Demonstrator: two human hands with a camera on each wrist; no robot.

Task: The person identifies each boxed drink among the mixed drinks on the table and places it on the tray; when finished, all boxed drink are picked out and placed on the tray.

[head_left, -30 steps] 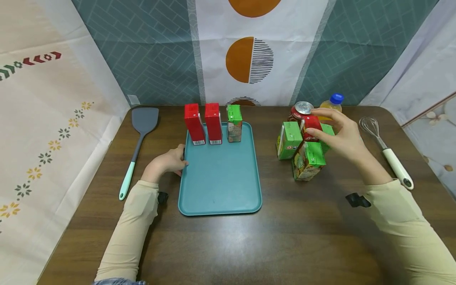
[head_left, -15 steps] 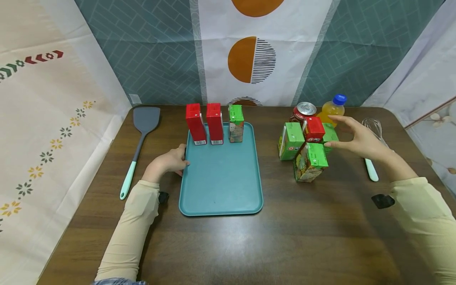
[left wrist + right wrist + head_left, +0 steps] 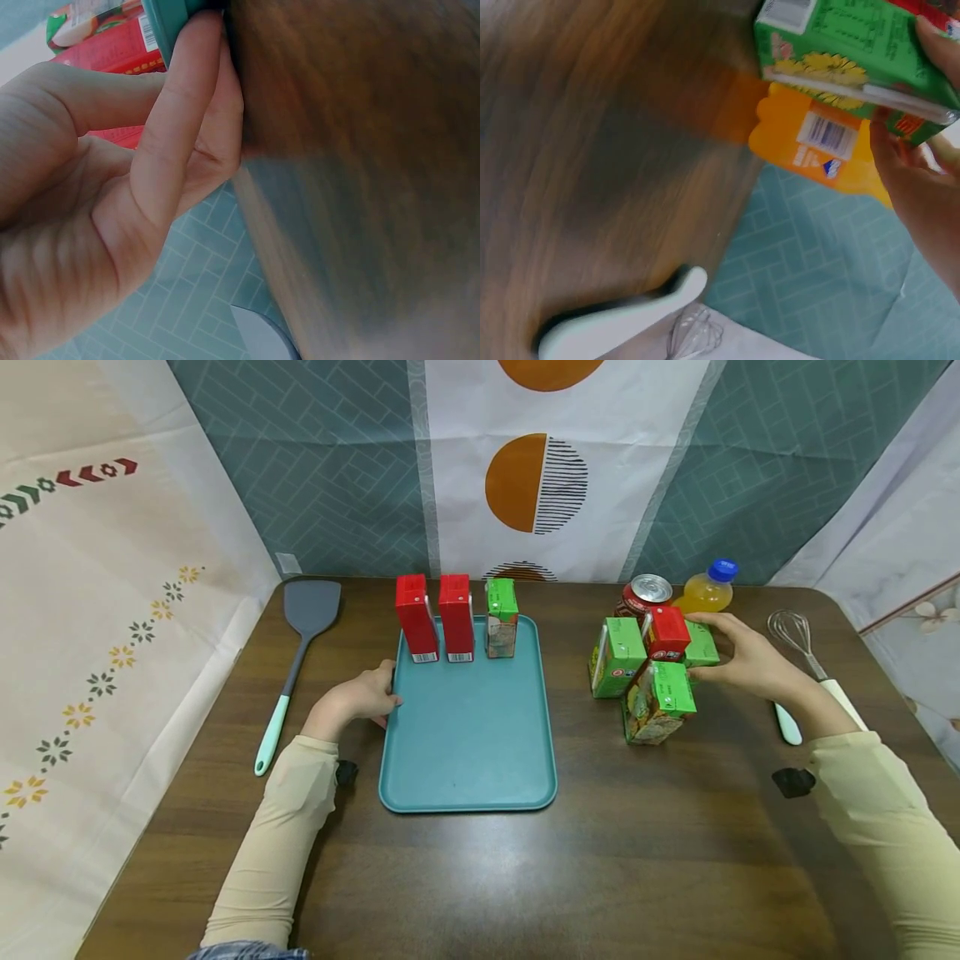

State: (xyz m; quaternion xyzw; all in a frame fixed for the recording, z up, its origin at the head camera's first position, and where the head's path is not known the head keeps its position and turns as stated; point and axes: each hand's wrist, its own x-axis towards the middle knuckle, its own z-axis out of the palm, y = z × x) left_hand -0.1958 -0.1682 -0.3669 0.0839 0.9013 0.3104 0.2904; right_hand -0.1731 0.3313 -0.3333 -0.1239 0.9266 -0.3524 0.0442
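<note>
My left hand [image 3: 358, 695] grips the left rim of a teal tray [image 3: 472, 735], its thumb on the rim. In the left wrist view, the fingers [image 3: 184, 97] reach the tray edge [image 3: 166, 26]. My right hand [image 3: 750, 664] holds a green juice box [image 3: 700, 645] between thumb and fingers, at the right of a tight cluster. The right wrist view has that green box [image 3: 840, 49] close up. Beside it are a red juice box [image 3: 666, 633] and two more green boxes [image 3: 618, 656]. On the tray's far end stand two red boxes [image 3: 456, 618] and a green one [image 3: 501, 618].
Behind the cluster are a red can [image 3: 649, 589] and a blue-capped orange drink bottle [image 3: 708, 592]. A whisk [image 3: 793, 631] lies on the right, beside a pale handle [image 3: 787, 724] partly hidden by my arm. A spatula [image 3: 300, 635] lies left of the tray.
My right hand drew away from the red box in the cluster to the right, then came in around the rightmost green box. My left hand stays at the tray.
</note>
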